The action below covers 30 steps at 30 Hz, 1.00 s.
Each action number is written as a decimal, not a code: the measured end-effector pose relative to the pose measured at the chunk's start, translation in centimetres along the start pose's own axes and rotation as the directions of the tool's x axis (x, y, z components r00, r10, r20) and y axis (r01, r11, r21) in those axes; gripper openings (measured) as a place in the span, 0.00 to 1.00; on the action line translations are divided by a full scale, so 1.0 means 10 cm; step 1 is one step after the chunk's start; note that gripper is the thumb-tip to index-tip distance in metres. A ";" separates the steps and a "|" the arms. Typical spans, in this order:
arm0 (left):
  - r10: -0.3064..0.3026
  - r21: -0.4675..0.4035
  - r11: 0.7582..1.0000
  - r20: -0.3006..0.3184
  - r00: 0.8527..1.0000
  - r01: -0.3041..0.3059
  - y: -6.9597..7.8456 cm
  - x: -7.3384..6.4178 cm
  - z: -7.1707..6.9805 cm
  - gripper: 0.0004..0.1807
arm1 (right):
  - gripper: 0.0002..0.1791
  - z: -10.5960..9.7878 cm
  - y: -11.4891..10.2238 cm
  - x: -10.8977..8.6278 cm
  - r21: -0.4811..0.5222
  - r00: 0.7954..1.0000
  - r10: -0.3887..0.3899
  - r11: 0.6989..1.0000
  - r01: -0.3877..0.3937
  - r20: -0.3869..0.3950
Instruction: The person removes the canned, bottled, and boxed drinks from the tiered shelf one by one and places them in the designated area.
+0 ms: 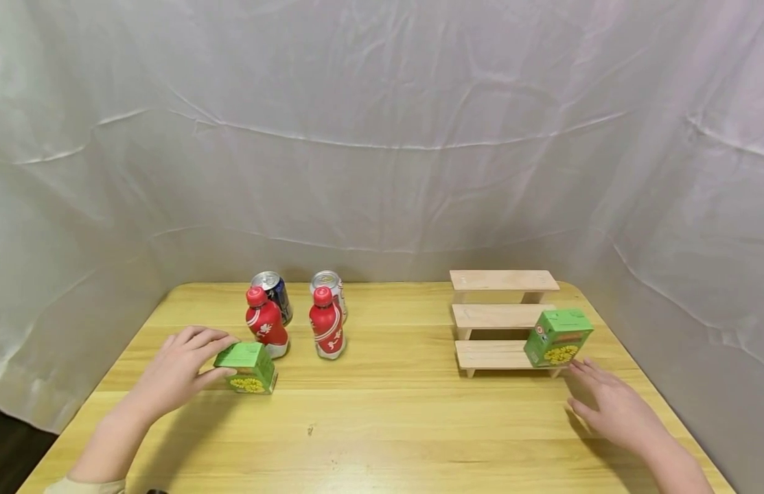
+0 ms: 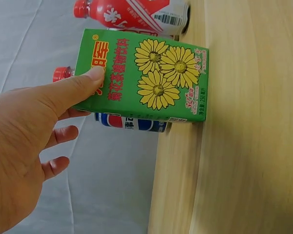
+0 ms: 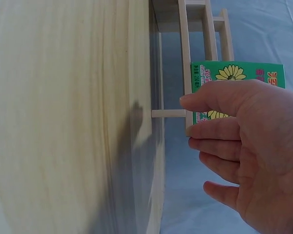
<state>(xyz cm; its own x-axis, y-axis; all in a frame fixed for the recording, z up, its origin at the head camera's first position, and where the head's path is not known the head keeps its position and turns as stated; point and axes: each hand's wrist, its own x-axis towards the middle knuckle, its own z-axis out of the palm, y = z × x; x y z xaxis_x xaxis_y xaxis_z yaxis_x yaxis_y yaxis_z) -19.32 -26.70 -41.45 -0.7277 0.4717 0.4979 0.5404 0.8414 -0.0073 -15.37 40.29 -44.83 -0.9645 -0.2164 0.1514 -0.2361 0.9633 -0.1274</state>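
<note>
On the left side of the table, my left hand [image 1: 187, 367] pinches a green drink carton [image 1: 247, 368] near its top. In the left wrist view, the thumb lies on the front of the carton [image 2: 146, 78], which has yellow flowers. At the right, a second green drink carton [image 1: 557, 339] stands upright on the lowest step of a small wooden tiered shelf [image 1: 489, 355]. My right hand [image 1: 616, 408] is just in front of that step with relaxed fingers, holding nothing. In the right wrist view it overlaps the lower part of the carton [image 3: 256, 70].
Two red bottles, one nearer the left carton [image 1: 267, 326] and one further right [image 1: 327, 329], stand on the table. Behind them are a dark blue can [image 1: 283, 298] and a white can [image 1: 338, 288]. A grey curtain [image 1: 382, 192] surrounds the table's back and sides.
</note>
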 end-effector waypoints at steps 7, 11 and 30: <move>-0.013 -0.011 1.000 0.029 0.999 0.013 -0.02 0.05 0.01 0.27 | 0.38 0.00 0.00 -0.01 0.012 1.000 0.001 1.000 -0.001 -0.005; -0.019 -0.017 1.000 0.049 0.999 0.020 -0.03 0.08 0.00 0.27 | 0.38 0.01 0.00 -0.01 0.022 1.000 -0.001 1.000 0.001 -0.002; -0.114 -0.010 0.993 0.200 0.973 0.118 0.00 0.12 -0.12 0.28 | 0.38 0.02 -0.01 -0.03 0.044 1.000 0.009 0.999 -0.009 -0.006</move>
<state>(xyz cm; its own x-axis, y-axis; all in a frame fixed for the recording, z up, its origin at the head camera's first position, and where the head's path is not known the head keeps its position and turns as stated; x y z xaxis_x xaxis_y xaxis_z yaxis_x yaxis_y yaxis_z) -19.65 -26.45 -39.80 -0.8541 0.4160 0.3121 0.4547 0.8886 0.0600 -15.03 40.22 -45.02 -0.9660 -0.2065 0.1557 -0.2323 0.9574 -0.1717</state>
